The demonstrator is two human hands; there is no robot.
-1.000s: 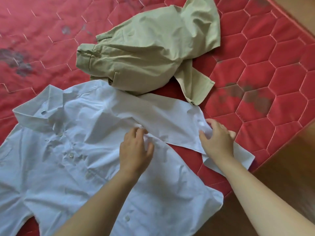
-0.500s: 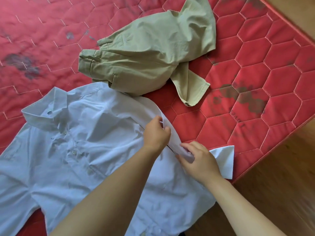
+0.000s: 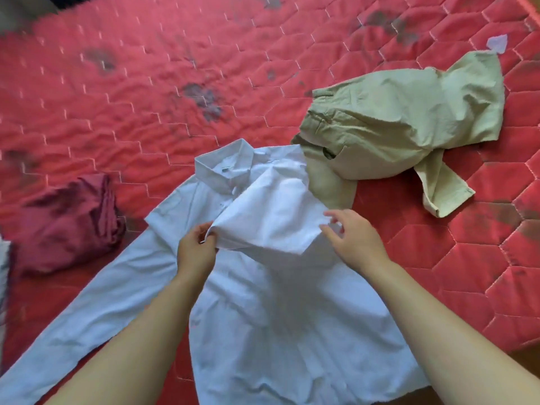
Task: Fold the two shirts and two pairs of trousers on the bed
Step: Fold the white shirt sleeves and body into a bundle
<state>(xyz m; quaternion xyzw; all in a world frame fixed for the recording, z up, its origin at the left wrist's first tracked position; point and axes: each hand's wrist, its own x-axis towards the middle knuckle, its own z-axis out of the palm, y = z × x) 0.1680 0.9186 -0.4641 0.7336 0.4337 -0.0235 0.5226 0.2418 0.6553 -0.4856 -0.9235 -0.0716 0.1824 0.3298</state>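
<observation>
A white long-sleeved shirt [image 3: 280, 331] lies buttons up on the red quilted bed [image 3: 146, 83]. Its right sleeve is folded across the chest, raised a little off the body. My left hand [image 3: 195, 249] pinches the left end of that folded sleeve. My right hand [image 3: 356, 239] hovers at the sleeve's right corner with fingers loosely spread, touching or just off the cloth. The other sleeve stretches out toward the lower left. Crumpled khaki trousers [image 3: 394, 124] lie at the upper right, partly overlapping the shirt's shoulder. A dark red garment [image 3: 67, 226] sits bunched at the left.
The bed's right edge and the wooden floor [image 3: 523, 355] show at the lower right. A small pale scrap [image 3: 497, 43] lies on the bed above the trousers. Something white [image 3: 3, 273] pokes in at the left frame edge.
Both hands carried the right sleeve from the bed's edge across onto the shirt's chest. The view swung left, bringing the dark red garment into sight.
</observation>
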